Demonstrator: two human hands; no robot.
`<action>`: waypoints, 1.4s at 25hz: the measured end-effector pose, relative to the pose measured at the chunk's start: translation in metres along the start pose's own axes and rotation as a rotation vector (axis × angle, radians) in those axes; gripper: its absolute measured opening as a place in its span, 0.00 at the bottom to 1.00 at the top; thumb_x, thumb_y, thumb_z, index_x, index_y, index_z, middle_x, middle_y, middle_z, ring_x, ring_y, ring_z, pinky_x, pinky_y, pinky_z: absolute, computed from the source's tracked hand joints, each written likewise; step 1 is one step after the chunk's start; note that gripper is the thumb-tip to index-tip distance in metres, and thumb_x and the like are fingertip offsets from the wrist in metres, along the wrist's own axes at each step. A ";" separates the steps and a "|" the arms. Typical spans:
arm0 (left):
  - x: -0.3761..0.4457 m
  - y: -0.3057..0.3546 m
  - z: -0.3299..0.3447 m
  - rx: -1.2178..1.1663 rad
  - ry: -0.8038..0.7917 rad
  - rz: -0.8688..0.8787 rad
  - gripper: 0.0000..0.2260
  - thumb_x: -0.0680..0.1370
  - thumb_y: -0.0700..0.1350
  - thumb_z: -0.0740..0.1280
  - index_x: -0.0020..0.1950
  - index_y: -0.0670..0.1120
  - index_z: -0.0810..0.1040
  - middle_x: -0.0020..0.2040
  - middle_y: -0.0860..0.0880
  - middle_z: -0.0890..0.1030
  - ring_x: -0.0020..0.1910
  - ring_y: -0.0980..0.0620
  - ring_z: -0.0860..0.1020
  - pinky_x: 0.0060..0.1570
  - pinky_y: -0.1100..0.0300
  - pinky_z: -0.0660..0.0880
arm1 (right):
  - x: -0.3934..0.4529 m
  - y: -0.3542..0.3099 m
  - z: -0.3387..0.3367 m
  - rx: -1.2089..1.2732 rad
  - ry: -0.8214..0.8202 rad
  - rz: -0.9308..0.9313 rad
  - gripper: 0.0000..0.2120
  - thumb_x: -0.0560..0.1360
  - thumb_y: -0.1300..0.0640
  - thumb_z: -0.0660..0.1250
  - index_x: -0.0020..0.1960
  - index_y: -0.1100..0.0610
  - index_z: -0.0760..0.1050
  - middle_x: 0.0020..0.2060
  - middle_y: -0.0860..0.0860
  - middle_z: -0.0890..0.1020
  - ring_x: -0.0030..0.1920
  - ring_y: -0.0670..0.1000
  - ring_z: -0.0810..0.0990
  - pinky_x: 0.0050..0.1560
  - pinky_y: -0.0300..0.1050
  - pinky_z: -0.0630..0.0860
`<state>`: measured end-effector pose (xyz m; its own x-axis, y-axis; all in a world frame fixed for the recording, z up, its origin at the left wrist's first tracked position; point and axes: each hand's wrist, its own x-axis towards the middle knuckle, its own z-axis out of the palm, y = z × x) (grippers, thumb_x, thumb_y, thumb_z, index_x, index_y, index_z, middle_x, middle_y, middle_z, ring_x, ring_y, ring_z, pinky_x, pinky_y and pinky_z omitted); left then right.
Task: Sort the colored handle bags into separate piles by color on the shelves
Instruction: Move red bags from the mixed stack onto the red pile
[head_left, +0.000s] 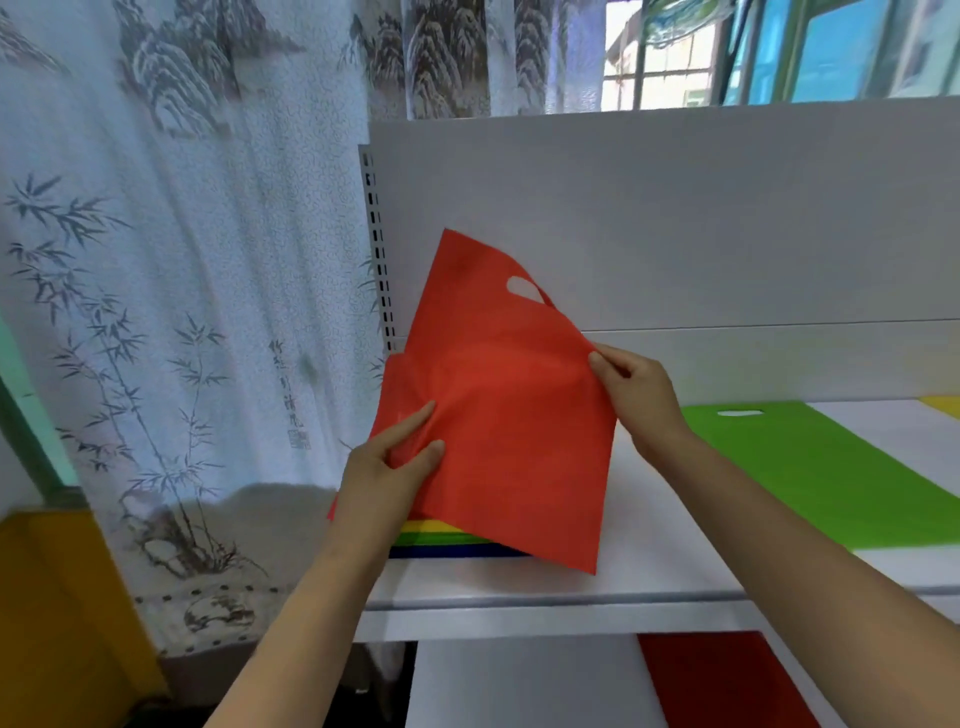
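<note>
The sorting looked only partly done. Both hands held one red bag (498, 415) up off the mixed stack (447, 540) at the left end of the upper shelf (649, 571). The left hand (389, 467) pinched the bag's left edge between thumb and fingers, and the right hand (634, 384) pinched its right edge, so the bag hung tilted in front of the shelf's white back panel (675, 208), its cut-out handle toward the far side. Under it, the stack showed thin edges of yellow, green and blue, which suggested several bags of different colours were yet to be separated.

Some piles already existed. A green bag (831, 467) lay flat on the same shelf to the right, well apart from the stack, and a sliver of yellow bag (943, 402) showed at the far right edge. On the lower shelf (519, 686), a dark red bag (727, 680) lay flat to the right; how many bags each pile held could not be told.

By that layout, the red bag in hand most likely belonged on the lower shelf with the dark red one, and the rest of the stack remained to be worked through. A printed curtain (182, 260) hung to the left of the shelving.
</note>
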<state>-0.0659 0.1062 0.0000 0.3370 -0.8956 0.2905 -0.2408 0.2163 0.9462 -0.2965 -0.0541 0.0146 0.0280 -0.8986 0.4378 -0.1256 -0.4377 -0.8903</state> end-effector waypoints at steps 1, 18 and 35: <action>-0.006 0.005 0.003 -0.064 -0.035 -0.024 0.16 0.74 0.47 0.73 0.60 0.61 0.81 0.60 0.59 0.78 0.60 0.60 0.77 0.65 0.56 0.73 | -0.008 -0.003 -0.012 0.119 -0.001 0.071 0.12 0.76 0.53 0.69 0.58 0.55 0.82 0.57 0.51 0.82 0.62 0.49 0.78 0.65 0.49 0.73; -0.188 -0.098 0.141 0.168 -0.642 0.093 0.22 0.76 0.47 0.71 0.67 0.56 0.70 0.59 0.62 0.77 0.55 0.67 0.76 0.51 0.72 0.73 | -0.303 0.084 -0.246 -0.128 0.590 0.611 0.11 0.78 0.64 0.64 0.37 0.54 0.75 0.31 0.49 0.78 0.30 0.44 0.78 0.35 0.41 0.78; -0.227 -0.286 0.325 -0.050 -0.335 -0.943 0.10 0.81 0.44 0.65 0.61 0.47 0.78 0.53 0.48 0.84 0.48 0.51 0.84 0.44 0.59 0.81 | -0.207 0.341 -0.336 -0.023 0.114 0.914 0.10 0.76 0.54 0.69 0.56 0.55 0.76 0.42 0.52 0.82 0.33 0.45 0.82 0.38 0.44 0.80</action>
<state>-0.3691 0.1209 -0.3826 0.0945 -0.7713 -0.6294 0.0341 -0.6294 0.7763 -0.6785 -0.0074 -0.3378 -0.1896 -0.8855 -0.4241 -0.0702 0.4431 -0.8937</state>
